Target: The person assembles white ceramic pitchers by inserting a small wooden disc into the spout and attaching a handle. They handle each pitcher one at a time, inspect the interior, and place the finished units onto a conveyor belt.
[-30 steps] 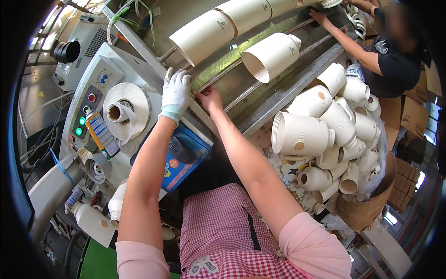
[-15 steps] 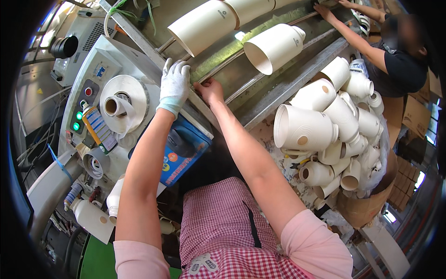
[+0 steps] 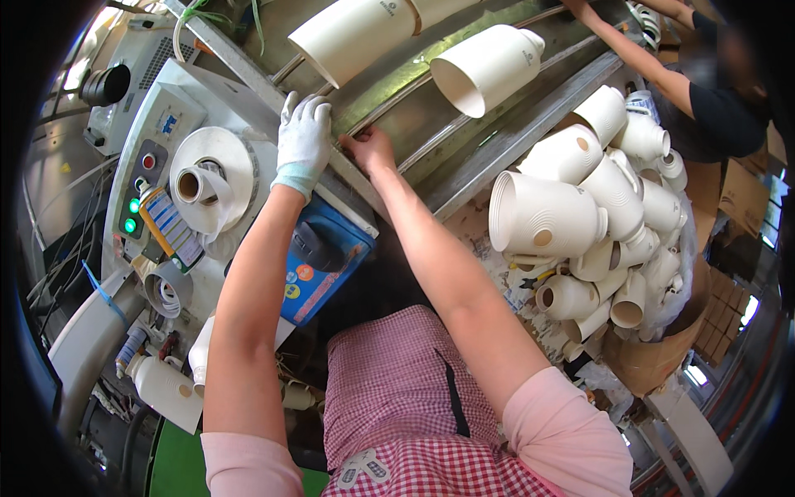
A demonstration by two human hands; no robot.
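My left hand [image 3: 302, 141], in a white glove with a pale green cuff, lies over the edge of a metal frame [image 3: 236, 62]. Its fingers are stretched out, and nothing shows in them. Close beside it my bare right hand [image 3: 370, 151] is closed at the same edge, by the near end of a metal rod [image 3: 389, 103]. What its fingertips hold, if anything, is hidden. Beyond my hands a cream bottle-shaped shell [image 3: 489, 70] lies on its side across the rods, its wide open end toward me. Another cream shell [image 3: 352, 37] lies farther left.
To the right, several cream shells [image 3: 546, 215] are heaped in a cardboard box [image 3: 642, 360]. A co-worker's arm [image 3: 633, 58] reaches over the frame's far end. A control panel [image 3: 141, 182] with lit green buttons, a tape roll [image 3: 211, 174] and a blue container [image 3: 327, 273] stand left.
The view has shifted slightly, and the shells and frame appear a little higher and farther left. Both my hands keep their places at the frame's edge.
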